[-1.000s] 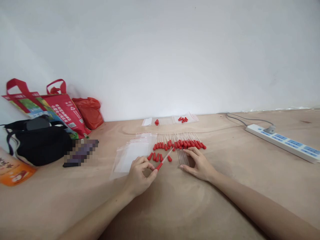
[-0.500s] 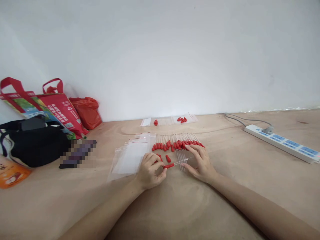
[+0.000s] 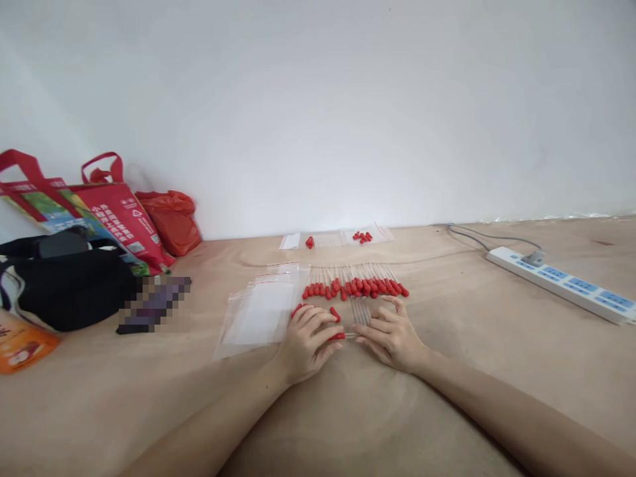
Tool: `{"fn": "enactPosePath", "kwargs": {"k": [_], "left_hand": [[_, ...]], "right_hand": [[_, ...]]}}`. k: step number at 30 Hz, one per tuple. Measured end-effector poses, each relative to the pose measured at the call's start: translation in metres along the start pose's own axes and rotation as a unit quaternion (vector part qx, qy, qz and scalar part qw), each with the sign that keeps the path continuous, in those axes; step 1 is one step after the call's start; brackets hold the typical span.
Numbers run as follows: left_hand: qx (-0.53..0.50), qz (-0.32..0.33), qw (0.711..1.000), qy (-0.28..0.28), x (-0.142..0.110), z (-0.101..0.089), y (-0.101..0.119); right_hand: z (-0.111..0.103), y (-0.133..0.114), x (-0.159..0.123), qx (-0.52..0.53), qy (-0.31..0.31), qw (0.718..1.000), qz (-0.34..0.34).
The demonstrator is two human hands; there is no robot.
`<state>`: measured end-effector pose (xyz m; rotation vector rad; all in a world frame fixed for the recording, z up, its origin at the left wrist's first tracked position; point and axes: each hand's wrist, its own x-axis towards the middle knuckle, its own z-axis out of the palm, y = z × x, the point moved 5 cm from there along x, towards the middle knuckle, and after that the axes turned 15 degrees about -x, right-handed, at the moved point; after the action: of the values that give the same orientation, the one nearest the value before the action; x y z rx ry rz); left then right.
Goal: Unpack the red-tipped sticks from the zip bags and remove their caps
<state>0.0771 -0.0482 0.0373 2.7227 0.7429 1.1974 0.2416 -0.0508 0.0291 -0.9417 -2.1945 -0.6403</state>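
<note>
Pinched in the left hand (image 3: 309, 346), between thumb and partly covering fingers: a red, elongated, rubber-like bulb (image 3: 336, 336). Extending from there toward the right hand (image 3: 395, 336): a clear, slender, straight tube (image 3: 349, 336), short in view. At its far end, right fingers curled and bunched, in contact or nearly so; cannot tell whether pinching. Just changed: swung from a slant pointing past the right fingertips to lying low between both hands; by judgement, passed from one-handed holding to a two-handed stage of working bulb and tube together. Long axis nearly level from left fingers to right fingers, across the body; bulb toward the left palm, tube toward the right fingertips. Just beyond the right fingertips: clear, thin, loose tubes (image 3: 360, 309), lengthwise away from the hands. Just beyond the left fingers: red, rounded, loose bulbs (image 3: 335, 313), at differing slants. Farther ahead of both: a row of red-bulbed, pale-stemmed droppers (image 3: 355, 287), bulbs nearest the fingers, stems fanned away. Left of the left fingers: flat, clear, plastic zip bags (image 3: 258, 315), overlapping.
</note>
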Motion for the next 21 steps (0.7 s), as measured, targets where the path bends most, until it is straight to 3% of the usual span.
{"fn": "enactPosePath", "kwargs": {"k": [8,16,21], "left_hand": [[0.055,-0.040,0.997,-0.032,-0.002,0.001,0.004],[0.066,-0.023,0.997,-0.019,-0.006,-0.006,0.003],[0.076,-0.089,0.992,0.041,-0.020,-0.030,-0.023]], "right_hand": [[0.000,-0.004,-0.003,0.006,-0.009,1.000,-0.013],[-0.005,-0.001,-0.008,0.009,-0.007,1.000,-0.019],[-0.004,0.028,-0.017,-0.008,-0.026,0.997,0.078]]}}
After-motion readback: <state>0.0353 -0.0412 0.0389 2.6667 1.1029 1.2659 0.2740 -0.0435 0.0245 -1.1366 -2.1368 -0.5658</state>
